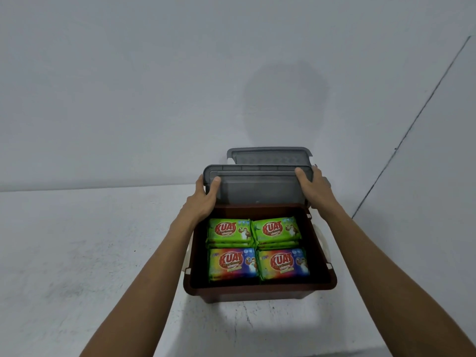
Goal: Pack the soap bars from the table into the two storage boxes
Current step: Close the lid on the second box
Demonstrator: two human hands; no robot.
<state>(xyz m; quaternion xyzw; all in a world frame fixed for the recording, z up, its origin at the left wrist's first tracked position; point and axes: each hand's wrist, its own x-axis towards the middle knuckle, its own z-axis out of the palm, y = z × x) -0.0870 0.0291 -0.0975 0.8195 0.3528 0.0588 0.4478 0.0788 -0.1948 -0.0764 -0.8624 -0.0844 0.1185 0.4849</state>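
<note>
Nearest, a white table, scuffed, with both of the person's bare forearms reaching across it from the lower edge.

Item: one brown storage box, uncovered, standing on the table between the forearms. White latches sit on its left and right sides.

Item: soap bars, wrapped, lying flat inside the box in two rows of two, packed tight against each other.
- Near row: one rainbow-wrapped bar on the left, and a second rainbow-wrapped bar on the right.
- Far row: one green-wrapped bar on the left, and a second green-wrapped bar on the right. Edges of more green wrappers show beneath this row.

Item: one grey see-through lid, tilted, its lower edge at the far rim of the box.
- The left hand grips its left end, thumb on the top face and fingers curled behind.
- The right hand grips its right end in the same way.

Item: a second grey lid-like piece just behind the held lid; whether a box sits under it cannot be told.

Farthest, a plain pale wall.
</note>
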